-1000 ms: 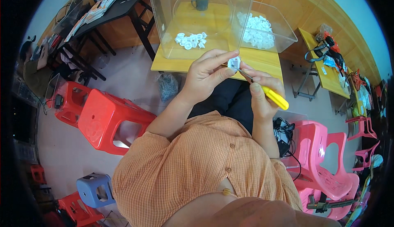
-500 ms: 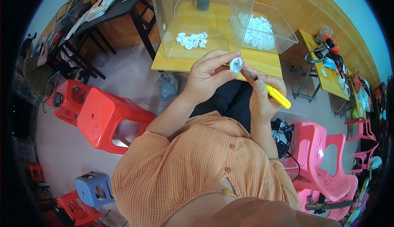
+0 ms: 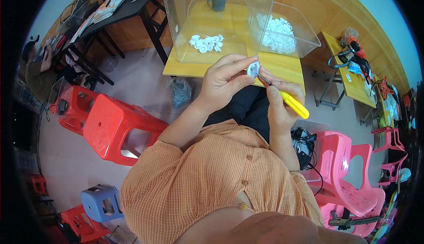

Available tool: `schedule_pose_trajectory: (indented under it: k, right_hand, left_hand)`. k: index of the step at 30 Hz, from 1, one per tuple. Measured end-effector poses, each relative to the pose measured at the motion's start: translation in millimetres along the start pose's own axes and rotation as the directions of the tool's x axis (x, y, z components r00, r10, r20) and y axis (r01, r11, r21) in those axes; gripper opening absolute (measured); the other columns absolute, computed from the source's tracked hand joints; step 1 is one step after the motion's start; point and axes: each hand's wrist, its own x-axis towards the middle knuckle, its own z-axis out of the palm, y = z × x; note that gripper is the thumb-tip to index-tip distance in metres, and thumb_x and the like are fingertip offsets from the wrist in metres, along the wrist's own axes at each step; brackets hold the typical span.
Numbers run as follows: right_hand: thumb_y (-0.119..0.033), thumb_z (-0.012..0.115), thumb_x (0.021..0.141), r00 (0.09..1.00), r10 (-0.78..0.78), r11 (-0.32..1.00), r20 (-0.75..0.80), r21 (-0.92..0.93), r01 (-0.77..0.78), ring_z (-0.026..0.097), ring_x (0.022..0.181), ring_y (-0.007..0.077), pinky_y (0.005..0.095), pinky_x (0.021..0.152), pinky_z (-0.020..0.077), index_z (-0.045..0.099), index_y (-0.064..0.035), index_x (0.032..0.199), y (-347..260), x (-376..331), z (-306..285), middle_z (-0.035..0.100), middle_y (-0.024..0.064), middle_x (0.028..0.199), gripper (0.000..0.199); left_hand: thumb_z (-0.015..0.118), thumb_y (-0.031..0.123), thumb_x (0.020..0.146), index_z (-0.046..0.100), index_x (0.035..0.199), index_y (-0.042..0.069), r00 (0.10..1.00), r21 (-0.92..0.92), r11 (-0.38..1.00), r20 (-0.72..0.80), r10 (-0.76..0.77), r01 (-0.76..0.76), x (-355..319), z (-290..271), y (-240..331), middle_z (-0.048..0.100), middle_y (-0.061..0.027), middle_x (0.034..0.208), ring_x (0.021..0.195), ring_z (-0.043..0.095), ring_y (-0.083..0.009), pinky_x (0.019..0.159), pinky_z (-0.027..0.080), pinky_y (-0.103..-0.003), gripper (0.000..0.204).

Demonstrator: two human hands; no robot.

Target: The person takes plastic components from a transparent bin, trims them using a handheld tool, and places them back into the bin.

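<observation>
Between the thumb and fingers of my left hand (image 3: 229, 77) is a small round white plastic part (image 3: 253, 69), held up on edge over the near side of the table. My right hand (image 3: 283, 98) is closed around a screwdriver (image 3: 295, 105) with a yellow handle. Its thin metal shaft points up and left, and the tip meets the inner face of the white part. Whether a screw sits under the tip is too small to tell. Several similar white parts (image 3: 206, 43) lie in a loose group inside a clear plastic bin (image 3: 176, 52) on the table.
A second clear bin (image 3: 309, 45) heaped with white parts stands at the right of the yellow table (image 3: 194, 70), with a dark mug (image 3: 217, 2) at the back. A bag of screws (image 3: 180, 93) lies below. Red stools (image 3: 115, 127) and pink chairs (image 3: 353, 191) flank me. Another person (image 3: 39, 69) sits far left.
My right hand and the screwdriver have shifted slightly left and down, with the yellow handle lower. The white part has turned a little in my left hand, which stays in place.
</observation>
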Motion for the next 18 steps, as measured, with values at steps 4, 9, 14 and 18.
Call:
schedule_pose_trajectory:
  k: [4,9,14,18]
  right_hand:
    - [0.002,0.062,0.086,0.999,-0.025,1.000,0.025,-0.010,0.026,0.058,0.110,0.0356,0.0441,0.098,0.0434,0.052,0.0004,0.096,-1.1,0.2,-1.8,0.063,0.0258,0.108,0.014]
    - [0.002,0.061,0.086,0.999,-0.045,0.993,0.014,0.110,0.043,0.058,0.110,0.0360,0.0442,0.096,0.0448,0.052,0.0007,0.097,2.6,0.0,-1.3,0.062,0.0263,0.109,0.014]
    - [0.002,0.063,0.085,0.998,-0.066,0.998,0.024,0.013,0.066,0.059,0.109,0.0360,0.0425,0.093,0.0473,0.053,0.0004,0.097,1.6,-1.5,0.3,0.062,0.0264,0.108,0.016]
    - [0.001,0.066,0.083,0.990,-0.112,0.981,0.091,-0.150,0.125,0.060,0.108,0.0350,0.0410,0.093,0.0474,0.055,0.0004,0.095,-1.2,0.5,0.7,0.063,0.0261,0.107,0.016]
  left_hand:
    - [0.068,0.009,0.083,0.060,0.120,0.003,0.999,0.071,0.997,-0.015,0.044,-0.042,-0.1,1.6,2.1,0.059,-0.0070,0.103,0.091,0.058,-0.0137,0.077,0.048,-0.023,0.038]
    - [0.068,0.011,0.084,0.060,0.120,0.002,0.999,0.027,1.000,-0.039,0.010,-0.008,1.1,-0.1,-1.1,0.059,-0.0065,0.103,0.090,0.058,-0.0132,0.077,0.047,-0.023,0.038]
    - [0.067,0.010,0.084,0.060,0.120,0.002,1.000,0.008,1.000,-0.014,-0.008,0.008,3.2,-4.9,0.4,0.059,-0.0064,0.103,0.090,0.058,-0.0131,0.077,0.046,-0.022,0.038]
    - [0.066,0.009,0.085,0.060,0.120,0.001,1.000,0.047,0.999,0.000,-0.007,0.007,3.5,-5.3,3.2,0.059,-0.0065,0.103,0.091,0.058,-0.0131,0.078,0.046,-0.022,0.036]
